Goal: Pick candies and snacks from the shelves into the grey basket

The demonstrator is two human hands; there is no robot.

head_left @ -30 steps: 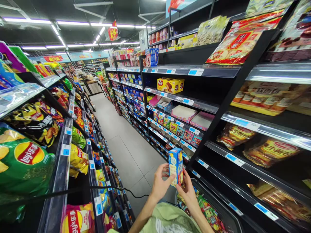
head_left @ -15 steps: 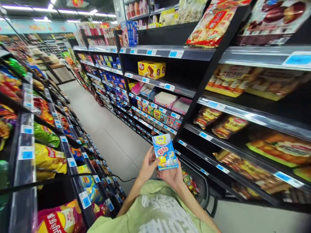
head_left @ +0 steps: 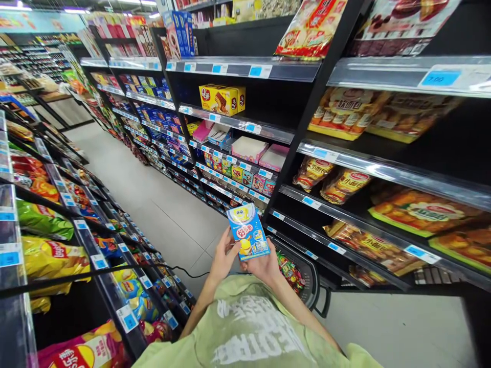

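Observation:
A small blue snack box (head_left: pixel 248 232) with a yellow cartoon face at its top is held in front of my chest, its printed front tilted up toward me. My left hand (head_left: pixel 225 257) grips its left edge, with the thumb on the front. Beneath its lower right part, my right hand (head_left: pixel 265 265) supports the box; those fingers are mostly hidden behind it. Just right of my right forearm is a dark shopping basket (head_left: pixel 312 278) with colourful wrapped packets (head_left: pixel 289 273) inside.
Shelves of boxed biscuits (head_left: pixel 221 99) and bagged bread (head_left: pixel 347 184) line the right side. Chip bags (head_left: pixel 56 255) fill a slanted rack on the left. Between them runs a grey tiled aisle (head_left: pixel 153 197). A black cable (head_left: pixel 153 266) crosses from the left rack toward my waist.
My view has turned slightly right and down, so the shelves appear shifted left and up. The blue box stays in both hands.

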